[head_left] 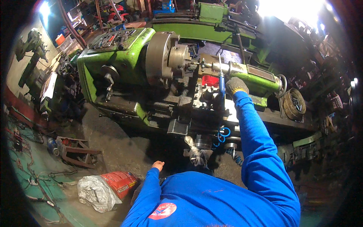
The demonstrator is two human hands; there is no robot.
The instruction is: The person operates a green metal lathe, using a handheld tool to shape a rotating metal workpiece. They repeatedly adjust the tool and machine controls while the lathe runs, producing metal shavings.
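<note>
In front of me stands a green lathe (pixel 128 53) with a large round chuck (pixel 157 58). My right hand (pixel 237 85), in a dark knitted glove with a yellow cuff, is closed on a blue air blow gun (pixel 222 84) over the lathe's carriage. Its long thin nozzle points away from me, toward the shaft (pixel 223 67) beside the tailstock (pixel 253 75). The glove hides part of the grip. A small red tray (pixel 210 81) sits just left of the gun. My left hand (pixel 158 165), bare, hangs low near my body with its fingers curled and nothing visible in them.
A blue coiled hose (pixel 223 134) and a knotted rag (pixel 197 153) hang at the lathe's front. A round tin (pixel 293 104) stands at its right end, and hand tools (pixel 109 39) lie on the headstock. Sacks (pixel 100 189) and a metal stand (pixel 79 151) are at the lower left.
</note>
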